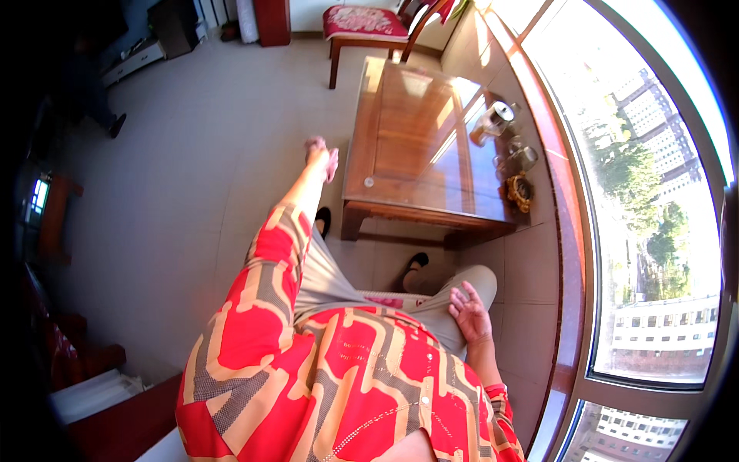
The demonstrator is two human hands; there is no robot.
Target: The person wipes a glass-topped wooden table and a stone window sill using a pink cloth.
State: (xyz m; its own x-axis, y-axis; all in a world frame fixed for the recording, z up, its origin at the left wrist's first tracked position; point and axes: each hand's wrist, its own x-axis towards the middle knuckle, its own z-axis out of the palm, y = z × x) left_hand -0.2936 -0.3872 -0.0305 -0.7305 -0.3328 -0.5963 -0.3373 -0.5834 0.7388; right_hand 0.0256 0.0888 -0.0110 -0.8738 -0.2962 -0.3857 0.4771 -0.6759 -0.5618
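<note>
My left hand (322, 158) is stretched forward over the floor, just left of a glass-topped wooden table (415, 144); its fingers are partly curled and I cannot tell whether anything is in it. Near my bent right knee, my right hand (470, 312) rests palm up with spread fingers and holds nothing. Both sleeves belong to a red, tan and grey patterned top (369, 369). On the table's right side stand a glass pitcher with a metal lid (491, 121), an upside-down-looking clear glass vessel (522, 157) and a round ornate gold-brown object (519, 192).
A wooden chair with a red floral cushion (365, 22) stands beyond the table. Tall windows (635, 202) and a sill run along the right. At the far left, another person's leg and dark shoe (118, 125) show near a low white drawer cabinet (134, 62). Dark-red furniture fills the lower left.
</note>
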